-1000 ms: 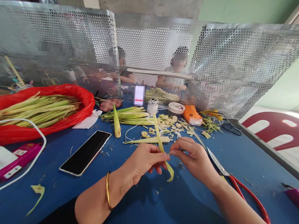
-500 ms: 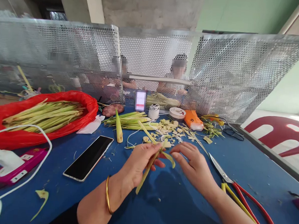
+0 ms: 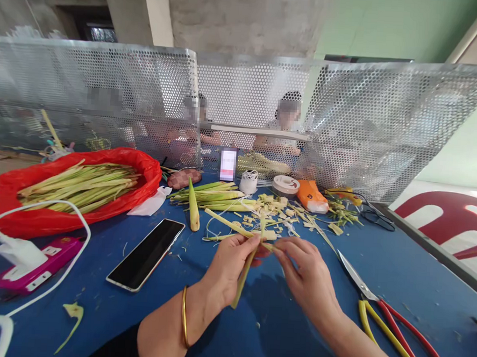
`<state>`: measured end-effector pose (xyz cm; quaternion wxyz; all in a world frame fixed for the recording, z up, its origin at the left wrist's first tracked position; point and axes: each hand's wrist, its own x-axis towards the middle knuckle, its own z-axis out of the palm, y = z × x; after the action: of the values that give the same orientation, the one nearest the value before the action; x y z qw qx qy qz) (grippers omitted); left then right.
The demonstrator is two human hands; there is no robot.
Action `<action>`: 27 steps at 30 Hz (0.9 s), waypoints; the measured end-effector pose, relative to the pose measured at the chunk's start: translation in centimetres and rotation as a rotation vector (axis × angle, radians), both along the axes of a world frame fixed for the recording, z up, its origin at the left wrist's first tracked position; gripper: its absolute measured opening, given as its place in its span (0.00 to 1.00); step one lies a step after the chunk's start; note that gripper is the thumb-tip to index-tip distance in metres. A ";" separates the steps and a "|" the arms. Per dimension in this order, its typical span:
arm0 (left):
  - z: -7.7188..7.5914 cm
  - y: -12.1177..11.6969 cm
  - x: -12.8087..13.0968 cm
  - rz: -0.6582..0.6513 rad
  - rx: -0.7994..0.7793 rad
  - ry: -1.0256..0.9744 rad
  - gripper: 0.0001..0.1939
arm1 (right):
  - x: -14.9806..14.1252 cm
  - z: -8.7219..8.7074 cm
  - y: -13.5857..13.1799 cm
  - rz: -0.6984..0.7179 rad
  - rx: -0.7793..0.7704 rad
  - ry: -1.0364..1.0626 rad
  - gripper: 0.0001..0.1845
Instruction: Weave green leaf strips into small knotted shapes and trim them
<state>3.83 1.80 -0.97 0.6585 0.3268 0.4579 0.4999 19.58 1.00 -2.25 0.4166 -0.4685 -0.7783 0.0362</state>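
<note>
Pale green leaf strips [image 3: 240, 283] cross one another at my left hand [image 3: 227, 264], whose thumb and fingers pinch them at the crossing. One strip points up and left, and another hangs below the palm. To the right, my right hand [image 3: 308, 266] pinches the end of a strip that runs out from the crossing. Beyond the hands lie cut leaf scraps [image 3: 275, 206] and several long green stalks [image 3: 217, 199]. A pointed leaf shoot [image 3: 193, 208] stands out left of them. Scissors [image 3: 363, 289] with red and yellow handles rest right of my right hand.
At left are a red plastic bag [image 3: 152, 168] of leaf strips, a phone [image 3: 147, 255] and a pink power strip [image 3: 62, 251] with a white cable. A string spool [image 3: 248, 183], tape roll [image 3: 285, 185] and orange packet [image 3: 310, 196] stand before a perforated metal screen [image 3: 253, 77]. People sit behind it.
My right hand has moved in and closed on the curved strip end that hung loose beside it. The upper-left strip now tilts lower. The whole view has shifted slightly.
</note>
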 end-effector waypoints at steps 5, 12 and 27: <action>0.7 -0.5 -0.1 -0.046 0.132 -0.144 0.11 | -0.5 0.2 -1.3 0.005 0.106 0.083 0.08; 0.4 -1.2 0.8 -0.064 0.131 -0.124 0.10 | -2.5 -1.5 -1.3 0.171 -0.344 0.375 0.09; 0.6 -1.2 0.9 -0.026 0.149 -0.061 0.05 | -2.2 -1.1 -1.5 0.216 -0.402 0.299 0.17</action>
<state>4.76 0.60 -0.39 0.6522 0.3655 0.3950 0.5338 17.41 -0.51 -3.31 0.4194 -0.4453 -0.7309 0.3028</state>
